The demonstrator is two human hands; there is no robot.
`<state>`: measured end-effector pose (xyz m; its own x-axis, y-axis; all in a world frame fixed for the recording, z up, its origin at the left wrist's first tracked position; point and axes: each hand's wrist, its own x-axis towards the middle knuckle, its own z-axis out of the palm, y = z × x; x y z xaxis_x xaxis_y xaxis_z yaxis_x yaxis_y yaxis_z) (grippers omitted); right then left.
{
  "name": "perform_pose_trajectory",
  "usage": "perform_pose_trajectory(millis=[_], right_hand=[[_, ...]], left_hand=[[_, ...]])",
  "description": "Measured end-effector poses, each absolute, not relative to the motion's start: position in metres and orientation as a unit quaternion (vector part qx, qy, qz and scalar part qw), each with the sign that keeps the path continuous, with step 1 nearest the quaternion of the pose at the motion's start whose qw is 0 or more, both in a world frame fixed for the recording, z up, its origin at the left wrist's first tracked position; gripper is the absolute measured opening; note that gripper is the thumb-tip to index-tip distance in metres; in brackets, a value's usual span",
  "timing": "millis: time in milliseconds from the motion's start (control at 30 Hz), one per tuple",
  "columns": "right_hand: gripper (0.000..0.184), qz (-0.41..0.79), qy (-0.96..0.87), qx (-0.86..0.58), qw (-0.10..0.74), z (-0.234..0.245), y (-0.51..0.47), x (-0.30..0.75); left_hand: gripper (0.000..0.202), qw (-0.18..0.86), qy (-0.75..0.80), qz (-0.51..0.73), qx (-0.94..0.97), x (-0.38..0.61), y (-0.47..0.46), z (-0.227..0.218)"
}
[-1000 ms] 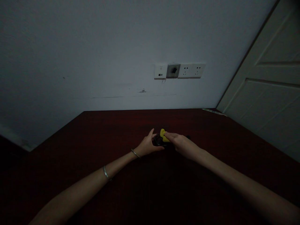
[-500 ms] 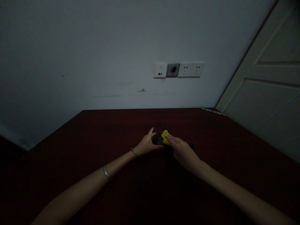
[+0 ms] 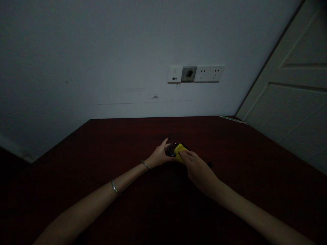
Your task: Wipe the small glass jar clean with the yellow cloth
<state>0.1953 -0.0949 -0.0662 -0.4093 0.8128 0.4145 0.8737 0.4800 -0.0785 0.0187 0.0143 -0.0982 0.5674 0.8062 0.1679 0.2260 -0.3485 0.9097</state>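
Observation:
My left hand (image 3: pixel 159 156) is closed around the left end of a small dark, glossy object (image 3: pixel 171 149), its thumb raised and its fingers along the near side. The object's exact kind is hard to make out in the dim light. My right hand (image 3: pixel 198 166) holds a yellow cloth (image 3: pixel 179 149) against the object's right part, fingers lying over the cloth. The cloth and hand hide much of that right side. Just beyond the right hand, a small black tip (image 3: pixel 209 164) shows near the knuckles; whether it belongs to the object I cannot tell.
The dark red wooden tabletop (image 3: pixel 127 136) runs back to a pale wall (image 3: pixel 114 51). A row of sockets and switches (image 3: pixel 195 74) sits on that wall. At right stands a white panelled door (image 3: pixel 293 102), with a thin strip (image 3: pixel 232 119) lying along the table's back right corner.
The yellow cloth has spread flatter and shifted slightly left and down over the object. My right fingers have straightened somewhat on it. My left hand keeps its hold almost unmoved.

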Motion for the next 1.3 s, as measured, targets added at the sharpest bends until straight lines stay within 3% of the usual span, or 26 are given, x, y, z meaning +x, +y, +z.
perform_pose_trajectory(millis=[400,667,833,1133,1300], right_hand=[[0.051,0.147,-0.803,-0.486,0.312,-0.054,-0.099,0.203],[0.039,0.274,-0.670,-0.500,0.475,-0.043,-0.099,0.225],[0.043,0.343,-0.552,-0.531,0.544,-0.022,-0.091,0.234],[0.042,0.421,-0.449,-0.515,0.596,-0.008,-0.088,0.228],[0.042,0.408,-0.457,-0.489,0.621,0.001,-0.090,0.219]], left_hand=[[0.104,0.475,0.329,0.324,0.749,0.017,0.014,-0.099],[0.095,0.418,0.354,0.303,0.780,0.016,0.005,-0.088],[0.094,0.391,0.355,0.293,0.797,0.016,-0.001,-0.081],[0.098,0.473,0.329,0.291,0.764,0.015,0.000,-0.083],[0.078,0.521,0.331,0.401,0.677,0.013,0.007,-0.056]])
